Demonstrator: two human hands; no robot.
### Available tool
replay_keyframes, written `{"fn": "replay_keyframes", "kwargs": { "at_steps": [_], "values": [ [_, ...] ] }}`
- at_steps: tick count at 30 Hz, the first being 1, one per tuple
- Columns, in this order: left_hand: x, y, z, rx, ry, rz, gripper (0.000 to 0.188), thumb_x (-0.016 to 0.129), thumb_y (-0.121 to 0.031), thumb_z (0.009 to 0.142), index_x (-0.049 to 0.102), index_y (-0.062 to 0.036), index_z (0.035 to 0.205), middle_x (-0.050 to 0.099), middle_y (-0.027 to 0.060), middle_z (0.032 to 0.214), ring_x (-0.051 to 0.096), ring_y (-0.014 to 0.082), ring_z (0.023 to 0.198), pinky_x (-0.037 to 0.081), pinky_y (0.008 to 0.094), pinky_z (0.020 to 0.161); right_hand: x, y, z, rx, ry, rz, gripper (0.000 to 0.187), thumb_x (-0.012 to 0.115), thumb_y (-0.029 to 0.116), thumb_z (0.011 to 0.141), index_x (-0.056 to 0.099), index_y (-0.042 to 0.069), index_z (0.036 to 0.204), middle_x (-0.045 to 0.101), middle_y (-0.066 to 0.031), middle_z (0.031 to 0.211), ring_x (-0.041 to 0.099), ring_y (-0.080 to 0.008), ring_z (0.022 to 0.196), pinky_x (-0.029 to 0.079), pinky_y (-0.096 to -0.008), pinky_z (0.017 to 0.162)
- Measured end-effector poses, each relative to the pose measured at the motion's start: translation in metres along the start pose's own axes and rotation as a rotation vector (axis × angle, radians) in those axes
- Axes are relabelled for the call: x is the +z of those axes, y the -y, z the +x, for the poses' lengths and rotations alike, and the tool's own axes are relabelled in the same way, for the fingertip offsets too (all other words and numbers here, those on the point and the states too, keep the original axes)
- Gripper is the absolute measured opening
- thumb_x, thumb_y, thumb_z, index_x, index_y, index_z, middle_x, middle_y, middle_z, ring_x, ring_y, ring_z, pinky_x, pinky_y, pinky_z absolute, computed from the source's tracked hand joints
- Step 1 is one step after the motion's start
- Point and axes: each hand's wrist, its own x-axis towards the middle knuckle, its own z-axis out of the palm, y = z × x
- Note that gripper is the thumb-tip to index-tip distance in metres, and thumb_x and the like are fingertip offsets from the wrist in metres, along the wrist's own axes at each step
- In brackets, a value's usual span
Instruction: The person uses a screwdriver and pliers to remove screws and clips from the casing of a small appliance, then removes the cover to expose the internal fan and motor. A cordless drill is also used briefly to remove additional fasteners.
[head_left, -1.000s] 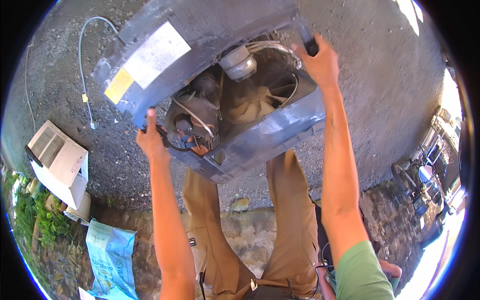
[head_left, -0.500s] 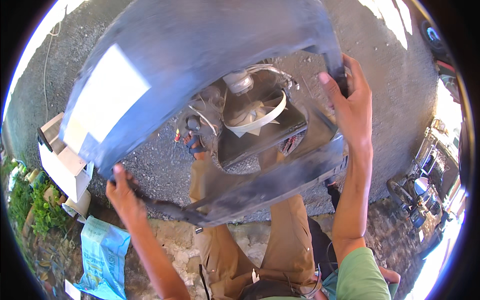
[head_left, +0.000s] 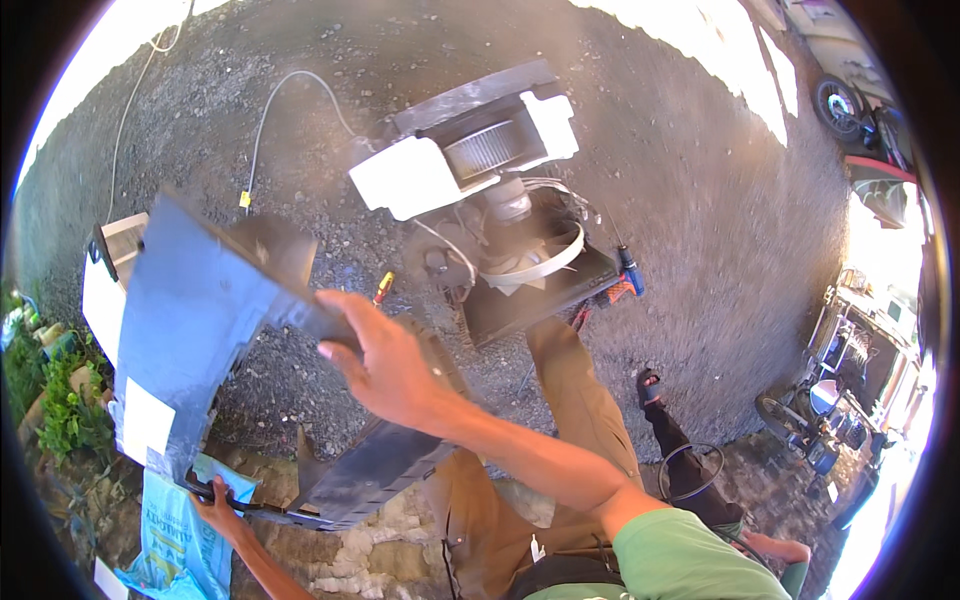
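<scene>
A dark sheet-metal casing [head_left: 190,290], with a pale paper label [head_left: 148,418] on its side, hangs tilted at my left. My left hand [head_left: 215,508] is closed round its lower corner, above a blue plastic sack. Across the casing's opening, my right hand [head_left: 390,370] grips the upper edge, thumb and fingers on either side. On the gravel in front stands the uncovered inside of an air conditioner, with a white housing [head_left: 410,188], a ribbed blower wheel [head_left: 490,150], a motor [head_left: 508,200] with wires, and a ringed fan [head_left: 535,258].
A yellow-handled screwdriver [head_left: 384,287] and a blue and orange power drill [head_left: 628,272] lie near the unit. A grey cord [head_left: 262,130] curves over the gravel. The blue sack [head_left: 180,535] and plants [head_left: 70,405] are at left. Another person's foot [head_left: 650,385] shows at right.
Both hands have carried the casing left and down, away from the air conditioner's inside, and turned it. The white housing and blower wheel, covered before, now show.
</scene>
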Motion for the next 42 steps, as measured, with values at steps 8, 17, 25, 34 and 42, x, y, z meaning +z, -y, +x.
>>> {"fn": "replay_keyframes", "kwargs": {
  "at_steps": [8, 17, 25, 34, 42],
  "values": [
    [-0.018, 0.252, 0.160, -0.032, 0.064, 0.036, 0.077, 0.073, -0.002, 0.085, 0.028, 0.0070, 0.147, 0.055, 0.0171, 0.124, 0.057, 0.0236, 0.101, 0.050, 0.0327, 0.085, 0.226, -0.213, -0.021, 0.107, 0.001, -0.033, 0.050, 0.068, 0.014, 0.090, 0.047, 0.001, 0.133, 0.062, -0.0216, 0.118, 0.062, -0.0346, 0.112, 0.047, -0.0405, 0.094],
    [0.085, 0.449, 0.296, -0.050, 0.305, 0.310, 0.069, 0.068, 0.002, 0.084, 0.036, 0.0028, 0.145, 0.050, 0.0183, 0.136, 0.050, 0.0293, 0.123, 0.036, 0.0366, 0.107, 0.313, -0.436, -0.027, 0.614, 0.397, -0.245, 0.090, 0.073, 0.031, 0.084, 0.022, -0.012, 0.145, 0.035, -0.0379, 0.144, 0.035, -0.0466, 0.138, 0.030, -0.0463, 0.114],
    [0.172, 0.512, 0.331, -0.223, 0.399, 0.222, 0.069, 0.066, -0.005, 0.090, 0.031, 0.0019, 0.148, 0.053, 0.0185, 0.135, 0.053, 0.0268, 0.119, 0.039, 0.0358, 0.103, 0.303, -0.487, -0.021, 0.679, 0.548, -0.362, 0.105, 0.073, 0.035, 0.084, 0.008, -0.016, 0.149, 0.024, -0.0400, 0.151, 0.033, -0.0479, 0.140, 0.031, -0.0441, 0.116],
    [0.279, 0.342, 0.197, 0.174, 0.075, 0.356, 0.067, 0.071, -0.021, 0.091, 0.037, 0.0001, 0.144, 0.051, 0.0232, 0.131, 0.053, 0.0336, 0.117, 0.041, 0.0436, 0.101, 0.221, -0.410, -0.033, 0.410, 0.464, -0.043, 0.062, 0.065, 0.031, 0.094, 0.044, -0.002, 0.142, 0.062, -0.0242, 0.123, 0.063, -0.0332, 0.113, 0.050, -0.0398, 0.097],
    [0.424, 0.133, -0.093, 0.102, 0.673, -0.064, 0.042, 0.065, -0.023, 0.096, 0.054, 0.0053, 0.125, 0.060, 0.0160, 0.115, 0.057, 0.0270, 0.109, 0.044, 0.0389, 0.097, -0.098, -0.350, -0.127, 0.663, -0.858, -0.341, 0.020, 0.071, 0.021, 0.090, 0.067, 0.002, 0.094, 0.066, -0.0057, 0.086, 0.062, -0.0147, 0.077, 0.051, -0.0321, 0.072]
  ]
}}
